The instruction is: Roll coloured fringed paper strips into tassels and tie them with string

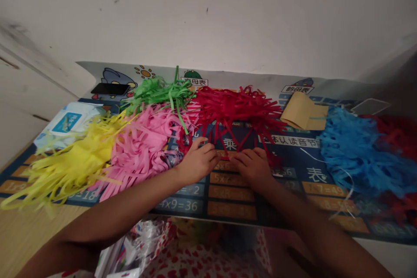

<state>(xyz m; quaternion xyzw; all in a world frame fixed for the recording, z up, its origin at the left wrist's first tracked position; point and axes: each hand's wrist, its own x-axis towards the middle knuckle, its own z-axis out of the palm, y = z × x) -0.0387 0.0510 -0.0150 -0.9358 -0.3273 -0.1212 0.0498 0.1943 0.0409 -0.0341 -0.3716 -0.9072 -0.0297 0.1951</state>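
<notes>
As the left hand (199,161) and right hand (252,167) curl beside red fringe (236,106), apparently arranging it, whether either grip holds anything cannot be told; the next move calls for light handling.

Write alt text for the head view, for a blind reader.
A left hand and right hand near a red fringed bundle on a multiplication-table mat. Yellow, pink and green bundles lie left, a blue one right.

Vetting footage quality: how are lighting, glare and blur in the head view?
Head view: dim overall, wall dull grey without strong glare; head view: right forearm and lower edge of the blue fringe bundle smeared; head view: "4x9=36" cell legible, orange cells beside it blurry.
</notes>
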